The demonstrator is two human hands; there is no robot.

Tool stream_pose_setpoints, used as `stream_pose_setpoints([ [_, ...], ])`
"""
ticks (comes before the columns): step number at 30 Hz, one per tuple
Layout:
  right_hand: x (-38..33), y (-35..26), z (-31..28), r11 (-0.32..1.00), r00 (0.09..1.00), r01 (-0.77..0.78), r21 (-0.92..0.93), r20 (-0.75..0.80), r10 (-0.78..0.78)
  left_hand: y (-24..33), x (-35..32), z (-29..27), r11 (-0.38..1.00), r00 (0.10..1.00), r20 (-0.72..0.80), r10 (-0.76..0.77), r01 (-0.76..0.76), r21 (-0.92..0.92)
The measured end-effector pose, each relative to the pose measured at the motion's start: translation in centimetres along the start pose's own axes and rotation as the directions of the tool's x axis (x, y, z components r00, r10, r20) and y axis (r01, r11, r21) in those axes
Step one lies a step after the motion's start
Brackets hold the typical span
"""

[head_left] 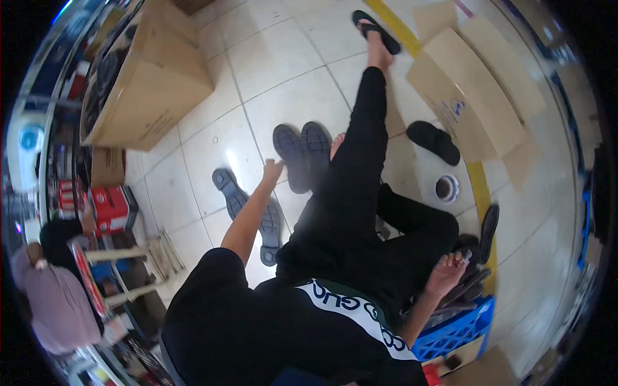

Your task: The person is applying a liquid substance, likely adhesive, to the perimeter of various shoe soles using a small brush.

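Note:
My left hand (273,171) has its fingers drawn together at the left edge of a dark shoe sole (291,154), seemingly gripping it. Against that sole lies a second dark sole (315,145), beside my bare foot (337,145). Nearer my left forearm, a sole with a patterned underside (230,186) and another one (270,225) rest on the tiles. Out to the right, my right hand (445,274) curls its fingers around a small, clear-looking object (466,256), too small to name. It is above dark shoe pieces (468,291) in a blue crate (454,338).
A bowl of brown stuff (445,188) and a black slipper (433,143) are on the floor to the right, near an open cardboard box (473,96). Another large box (154,83) stands far left. A person in pink (61,309) is at the left beside a rack (122,270).

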State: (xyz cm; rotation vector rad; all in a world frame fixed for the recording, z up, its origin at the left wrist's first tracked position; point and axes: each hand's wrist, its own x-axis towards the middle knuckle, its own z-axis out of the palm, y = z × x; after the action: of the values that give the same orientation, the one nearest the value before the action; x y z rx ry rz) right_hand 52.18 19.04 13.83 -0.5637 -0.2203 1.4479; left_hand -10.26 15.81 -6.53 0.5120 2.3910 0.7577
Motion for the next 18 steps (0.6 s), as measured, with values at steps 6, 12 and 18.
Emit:
stream_pose_setpoints([
  [6, 1.3, -0.1, -0.7, 0.968, 0.983, -0.146, -0.203, -0.139, 0.119, 0.4, -8.1, 8.2, 0.928, 0.909, 0.374, -0.184, 0.287, -0.240],
  [12, 0.1, -0.4, -2.3, 0.997, 0.994, -0.031, 0.072, -0.105, 0.039, 1.3, -5.1, 7.9, 0.841, 0.930, 0.350, -0.114, 0.278, -0.465],
  [18, 1.7, -0.4, -1.4, 0.994, 0.945, -0.012, -0.106, -0.326, -0.023, 3.1, -4.4, 6.4, 0.706, 0.808, 0.583, -0.080, 0.459, -0.539],
])
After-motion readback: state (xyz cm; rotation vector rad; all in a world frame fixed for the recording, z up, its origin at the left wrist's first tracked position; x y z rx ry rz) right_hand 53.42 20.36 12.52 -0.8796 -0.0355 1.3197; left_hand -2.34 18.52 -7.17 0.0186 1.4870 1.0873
